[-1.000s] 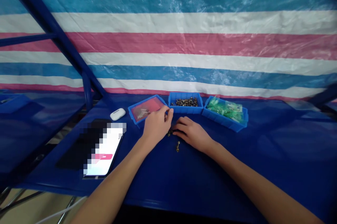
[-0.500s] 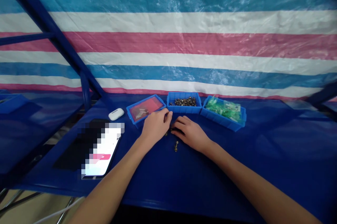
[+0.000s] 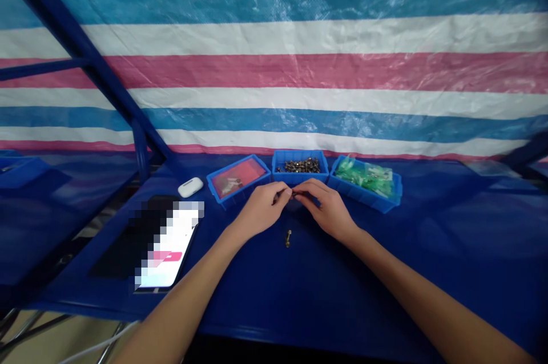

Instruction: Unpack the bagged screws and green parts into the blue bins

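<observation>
My left hand and my right hand meet fingertip to fingertip just in front of the middle blue bin. Between the pinched fingers is a small dark metal piece, mostly hidden, gripped from both sides. A brass-coloured bolt lies by itself on the blue table, nearer to me than the hands. Many small metal parts fill the middle bin.
The left bin holds a red sheet and small clear bags. Green plastic bags lie in the right bin. A white case and a lit phone are at the left, near a blue frame bar.
Both hands have come together, moved slightly right, and now pinch a small metal piece between them. The dark piece that lay under the fingers is off the table.
</observation>
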A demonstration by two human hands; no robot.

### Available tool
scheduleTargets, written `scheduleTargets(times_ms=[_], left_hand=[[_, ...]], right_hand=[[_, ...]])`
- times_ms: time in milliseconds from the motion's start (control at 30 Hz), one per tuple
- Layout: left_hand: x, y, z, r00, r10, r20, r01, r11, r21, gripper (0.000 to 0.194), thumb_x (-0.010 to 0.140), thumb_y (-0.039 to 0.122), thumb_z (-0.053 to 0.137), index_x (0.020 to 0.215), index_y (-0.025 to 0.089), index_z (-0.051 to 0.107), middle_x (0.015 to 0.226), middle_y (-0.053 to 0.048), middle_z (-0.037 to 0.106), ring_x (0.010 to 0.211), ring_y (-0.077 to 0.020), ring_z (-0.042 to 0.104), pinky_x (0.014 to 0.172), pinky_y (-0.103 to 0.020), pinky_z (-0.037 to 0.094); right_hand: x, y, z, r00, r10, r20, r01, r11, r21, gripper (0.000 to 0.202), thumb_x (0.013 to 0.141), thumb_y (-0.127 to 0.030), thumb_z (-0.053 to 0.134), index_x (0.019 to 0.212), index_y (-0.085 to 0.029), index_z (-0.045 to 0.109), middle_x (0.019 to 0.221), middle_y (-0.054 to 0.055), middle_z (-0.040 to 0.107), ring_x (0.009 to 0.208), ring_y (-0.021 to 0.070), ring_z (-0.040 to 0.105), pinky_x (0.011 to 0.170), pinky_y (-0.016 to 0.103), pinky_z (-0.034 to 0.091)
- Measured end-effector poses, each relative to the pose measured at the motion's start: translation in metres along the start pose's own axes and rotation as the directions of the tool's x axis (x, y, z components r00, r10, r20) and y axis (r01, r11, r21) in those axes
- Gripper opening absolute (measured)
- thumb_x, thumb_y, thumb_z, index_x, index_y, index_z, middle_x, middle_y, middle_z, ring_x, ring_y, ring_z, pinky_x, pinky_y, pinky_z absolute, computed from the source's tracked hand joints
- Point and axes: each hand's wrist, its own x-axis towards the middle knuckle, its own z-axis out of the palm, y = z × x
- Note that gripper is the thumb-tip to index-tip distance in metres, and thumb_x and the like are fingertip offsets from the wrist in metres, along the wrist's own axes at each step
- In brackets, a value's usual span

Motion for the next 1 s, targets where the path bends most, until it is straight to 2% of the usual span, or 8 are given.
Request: scheduleTargets(times_ms=[133,300,400,567,800,900,1000], left_hand=[[-0.001,0.004,0.0,1.0,-0.002,-0.016,0.002,1.0,0.0,0.025,0.095,0.027,0.041,0.078,0.018,0.057,0.072,0.002,0.059,0.063,-0.0116,0.052,0.059,-0.025,0.035],[-0.002,0.009,0.003,0.999,-0.024,-0.022,0.024,0.999,-0.026,0.022,0.094,0.028,0.041,0.082,0.018,0.057,0.071,0.001,0.059,0.06,-0.0115,0.05,0.056,-0.024,0.034],[-0.002,0.01,0.005,1.0,-0.023,-0.016,0.022,0.998,-0.054,0.021,0.094,0.027,0.042,0.083,0.018,0.058,0.07,0.002,0.059,0.059,-0.0111,0.049,0.056,-0.024,0.034],[-0.003,0.009,0.003,1.0,-0.014,-0.001,0.014,0.988,-0.156,0.021,0.094,0.029,0.045,0.082,0.017,0.058,0.073,0.002,0.059,0.065,-0.011,0.051,0.06,-0.023,0.038],[-0.003,0.008,-0.005,0.987,-0.05,0.15,0.093,0.951,-0.294,0.022,0.092,0.035,0.049,0.086,0.017,0.06,0.073,0.0,0.059,0.064,-0.0114,0.053,0.059,-0.023,0.04],[-0.003,0.007,-0.005,0.982,-0.062,0.18,0.114,0.949,-0.294,0.022,0.092,0.035,0.049,0.087,0.018,0.061,0.073,0.0,0.06,0.062,-0.0113,0.052,0.057,-0.023,0.04],[-0.001,0.006,-0.004,0.985,-0.065,0.157,0.105,0.958,-0.266,0.022,0.092,0.035,0.048,0.087,0.018,0.061,0.074,0.0,0.061,0.063,-0.0115,0.052,0.058,-0.023,0.04]], right_hand=[[-0.002,-0.002,0.002,1.0,0.019,-0.014,-0.019,1.0,0.024,0.015,0.093,-0.02,0.055,0.104,-0.022,0.065,0.099,0.005,0.065,0.094,0.0177,0.062,0.084,0.033,0.051],[-0.003,-0.001,0.002,0.991,0.128,-0.033,-0.125,0.99,0.072,0.014,0.091,-0.028,0.059,0.102,-0.023,0.066,0.095,0.003,0.07,0.086,0.0179,0.066,0.078,0.032,0.054],[-0.004,0.0,0.0,0.989,0.145,-0.031,-0.142,0.988,0.066,0.013,0.09,-0.029,0.061,0.099,-0.022,0.067,0.092,0.002,0.071,0.083,0.0178,0.067,0.076,0.031,0.054],[-0.005,-0.002,-0.004,0.995,0.091,-0.03,-0.088,0.993,0.077,0.01,0.09,-0.026,0.06,0.097,-0.022,0.066,0.093,0.002,0.07,0.085,0.0168,0.066,0.078,0.029,0.053],[-0.007,-0.007,-0.011,0.995,-0.092,-0.023,0.092,0.996,-0.02,0.011,0.093,-0.026,0.056,0.1,-0.022,0.064,0.093,0.005,0.068,0.088,0.0177,0.064,0.079,0.031,0.054],[-0.006,-0.008,-0.014,0.995,-0.094,0.019,0.095,0.994,-0.047,0.012,0.094,-0.027,0.054,0.1,-0.022,0.064,0.093,0.005,0.068,0.088,0.0178,0.064,0.079,0.032,0.054],[-0.003,-0.007,-0.015,0.996,-0.06,0.065,0.062,0.998,-0.026,0.013,0.094,-0.025,0.054,0.103,-0.023,0.064,0.096,0.005,0.067,0.092,0.0179,0.063,0.083,0.032,0.053]])
